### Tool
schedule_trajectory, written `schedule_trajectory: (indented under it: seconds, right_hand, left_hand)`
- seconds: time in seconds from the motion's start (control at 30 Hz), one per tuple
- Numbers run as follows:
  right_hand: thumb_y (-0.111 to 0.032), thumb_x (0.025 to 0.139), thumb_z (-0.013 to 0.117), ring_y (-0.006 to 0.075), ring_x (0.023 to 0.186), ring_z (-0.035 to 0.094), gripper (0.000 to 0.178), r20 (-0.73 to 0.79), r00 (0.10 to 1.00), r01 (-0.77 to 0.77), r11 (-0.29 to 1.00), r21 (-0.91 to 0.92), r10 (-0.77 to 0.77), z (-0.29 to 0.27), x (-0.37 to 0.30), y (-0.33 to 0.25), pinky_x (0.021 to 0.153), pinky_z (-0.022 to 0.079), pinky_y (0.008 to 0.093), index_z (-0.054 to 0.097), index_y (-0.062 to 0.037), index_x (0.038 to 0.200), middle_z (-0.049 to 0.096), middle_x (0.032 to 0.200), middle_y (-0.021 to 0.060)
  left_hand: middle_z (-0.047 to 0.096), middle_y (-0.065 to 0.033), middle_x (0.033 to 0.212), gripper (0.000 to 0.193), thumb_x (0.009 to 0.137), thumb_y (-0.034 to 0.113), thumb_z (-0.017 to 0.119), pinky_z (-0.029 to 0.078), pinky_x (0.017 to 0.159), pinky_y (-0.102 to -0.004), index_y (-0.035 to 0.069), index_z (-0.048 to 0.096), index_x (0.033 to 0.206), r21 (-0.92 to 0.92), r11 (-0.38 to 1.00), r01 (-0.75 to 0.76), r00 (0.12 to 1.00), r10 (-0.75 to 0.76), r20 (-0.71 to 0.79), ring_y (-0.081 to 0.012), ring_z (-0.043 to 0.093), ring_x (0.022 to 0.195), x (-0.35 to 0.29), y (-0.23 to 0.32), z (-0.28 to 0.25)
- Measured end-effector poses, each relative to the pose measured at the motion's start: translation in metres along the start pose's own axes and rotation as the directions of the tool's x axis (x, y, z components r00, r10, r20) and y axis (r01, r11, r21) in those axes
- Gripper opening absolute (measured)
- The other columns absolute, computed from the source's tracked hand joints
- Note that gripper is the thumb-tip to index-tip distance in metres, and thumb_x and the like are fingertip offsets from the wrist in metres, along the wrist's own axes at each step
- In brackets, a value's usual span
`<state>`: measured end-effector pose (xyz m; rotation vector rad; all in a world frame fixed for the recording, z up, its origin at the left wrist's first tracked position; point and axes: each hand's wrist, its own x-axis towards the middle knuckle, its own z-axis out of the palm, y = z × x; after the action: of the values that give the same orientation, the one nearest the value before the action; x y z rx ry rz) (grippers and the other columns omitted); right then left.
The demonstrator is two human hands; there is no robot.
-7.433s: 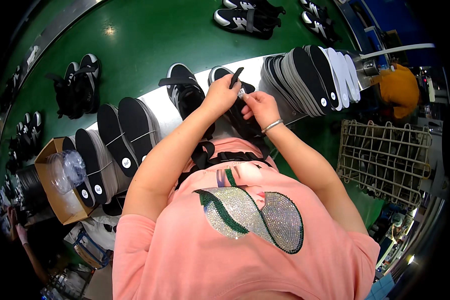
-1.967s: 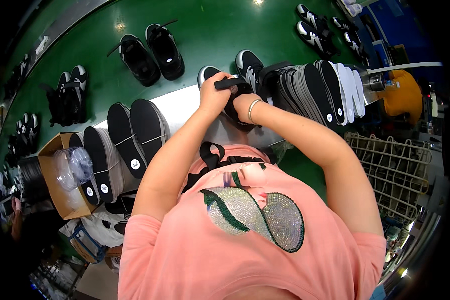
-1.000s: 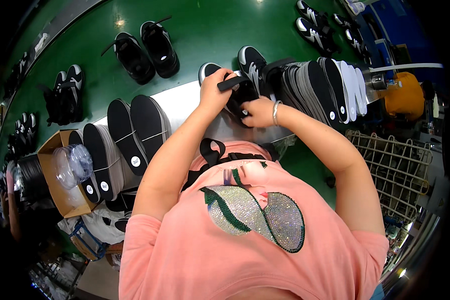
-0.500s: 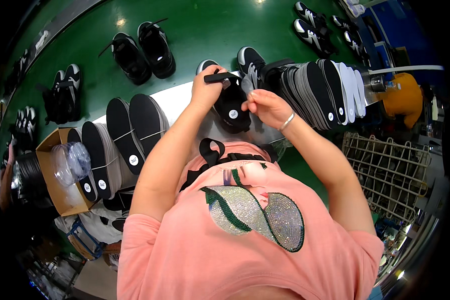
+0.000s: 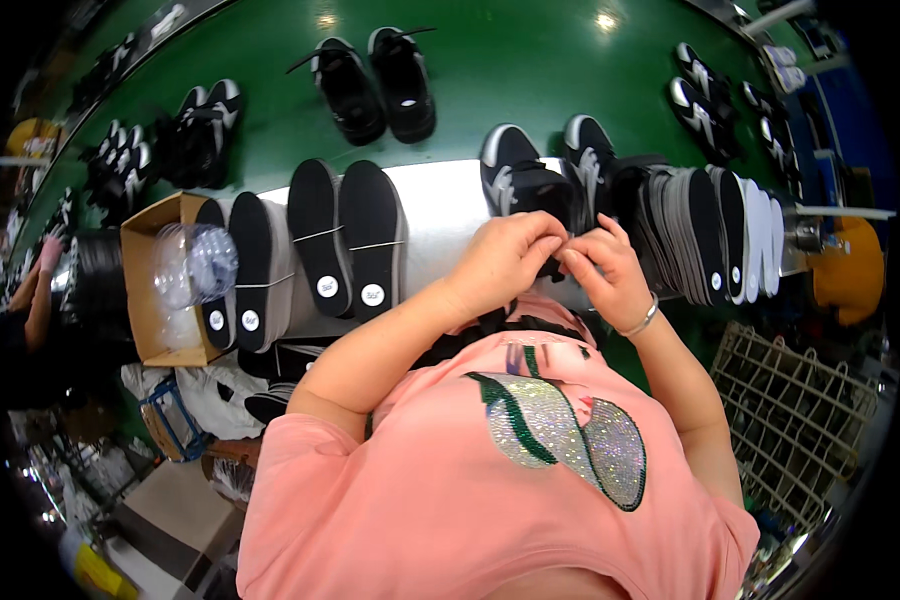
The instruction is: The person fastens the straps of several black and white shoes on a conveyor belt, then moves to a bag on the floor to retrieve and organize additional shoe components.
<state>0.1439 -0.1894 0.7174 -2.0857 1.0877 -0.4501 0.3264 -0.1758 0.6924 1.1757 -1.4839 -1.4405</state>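
Note:
My left hand (image 5: 510,258) and my right hand (image 5: 612,278) meet in front of my chest, fingers bent and pinched together. Whatever lies between the fingertips is too small or too hidden to make out. Just beyond them a black and grey sneaker (image 5: 513,158) rests toe away from me, its heel end partly covered by my hands. Its mate, another sneaker (image 5: 590,150), stands close on the right, untouched. A stack of black and grey insoles (image 5: 675,215) leans to the right of that pair.
White insoles (image 5: 755,235) end the right-hand row. Banded insole bundles (image 5: 317,225) stand at left, beside a cardboard box (image 5: 142,290) with clear plastic pieces (image 5: 195,262). Another sneaker pair (image 5: 403,95) sits on the green surface (image 5: 530,60). A wire rack (image 5: 795,420) is low right.
My left hand has let go of the sneaker's black strap and come over to my right hand. The grey piece by my right fingers no longer shows. The whole view has shifted.

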Motion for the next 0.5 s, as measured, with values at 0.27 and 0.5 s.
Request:
schedule_trajectory:
  seconds: [0.27, 0.5]
  right_hand:
    - [-0.026, 0.069, 0.064, 0.024, 0.104, 0.05, 0.047, 0.26, 0.966, 0.156, 0.831, -0.534, -0.014, 0.024, -0.004, 0.013, 0.1, 0.016, 0.0509, 0.051, -0.0035, 0.108, 0.06, 0.09, 0.0087]
    - [-0.008, 0.068, 0.05, 0.0311, 0.085, 0.059, 0.033, 0.529, 0.8, 0.024, 0.867, -0.498, 0.282, 0.045, 0.034, 0.031, 0.091, 0.028, 0.0492, 0.05, 0.0012, 0.099, 0.062, 0.086, 0.0186]
  left_hand:
    - [0.062, -0.0098, 0.085, 0.021, 0.087, 0.014, 0.047, 0.046, 0.071, -0.0302, 0.002, 0.055, 0.102, 0.679, 0.575, 0.456, 0.534, 0.434, -0.726, -0.0194, 0.06, 0.078, -0.09, 0.021, -0.147]
    - [0.052, -0.0156, 0.113, 0.049, 0.081, 0.038, 0.053, 0.036, 0.087, -0.0407, 0.006, 0.045, 0.118, 0.301, -0.085, 0.95, 0.275, 0.686, -0.674, -0.0336, 0.045, 0.106, -0.177, -0.005, -0.221]
